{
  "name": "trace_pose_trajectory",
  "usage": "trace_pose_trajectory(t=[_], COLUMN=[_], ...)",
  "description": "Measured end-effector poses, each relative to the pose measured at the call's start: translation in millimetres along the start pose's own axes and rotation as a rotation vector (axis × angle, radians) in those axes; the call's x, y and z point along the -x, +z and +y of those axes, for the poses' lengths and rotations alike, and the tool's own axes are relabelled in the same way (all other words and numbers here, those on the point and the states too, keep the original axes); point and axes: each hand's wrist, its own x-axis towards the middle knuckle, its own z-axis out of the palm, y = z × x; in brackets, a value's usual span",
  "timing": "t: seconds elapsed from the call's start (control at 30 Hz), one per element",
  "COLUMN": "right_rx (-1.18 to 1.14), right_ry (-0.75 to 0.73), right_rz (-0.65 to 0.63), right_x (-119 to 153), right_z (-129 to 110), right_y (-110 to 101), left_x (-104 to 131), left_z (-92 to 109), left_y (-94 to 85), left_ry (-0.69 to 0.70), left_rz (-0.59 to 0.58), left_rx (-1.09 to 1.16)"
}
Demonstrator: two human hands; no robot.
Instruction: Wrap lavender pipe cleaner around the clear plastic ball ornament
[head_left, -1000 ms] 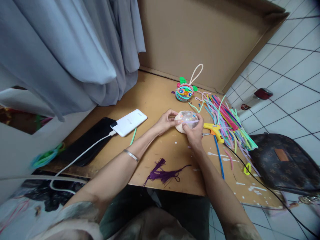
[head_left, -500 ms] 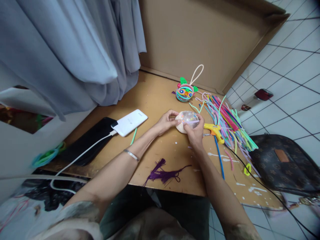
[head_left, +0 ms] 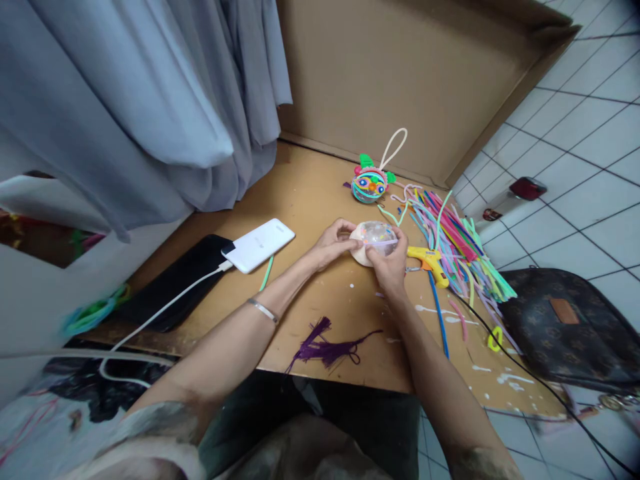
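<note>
Between my two hands is a clear round ball with coloured specks, a cream-coloured covering on its left side and a pale lilac strip across its front. My left hand grips the cream side, thumb on the front. On the right, my right hand closes round the ball, its thumb pressing near the lilac strip. A yellow glue gun lies just right of that hand. Behind stands a decorated ball with eyes, green ears and a white loop. Purple tassels lie in front, near the table edge.
Many coloured pipe cleaners spread over the right of the table. A brown patterned bag sits at the right edge, crossed by a black cable. At left are a white power bank with its cable and a black object. Cardboard rises behind.
</note>
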Motion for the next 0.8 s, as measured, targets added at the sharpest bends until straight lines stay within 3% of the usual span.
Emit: trace_pose_trajectory(t=[0.57,0.8], right_rx=[-0.072,-0.158], right_ry=[0.02,0.05], right_rz=[-0.024,-0.12], right_x=[-2.3,-2.9], right_z=[2.2,0.8], right_y=[1.1,-5.5], left_x=[-5.1,-5.2], left_z=[-6.7,-6.7], left_y=[6.9,4.3], left_ry=[-0.013,-0.082], left_rz=[0.113,0.048], left_rx=[-0.055,-0.066])
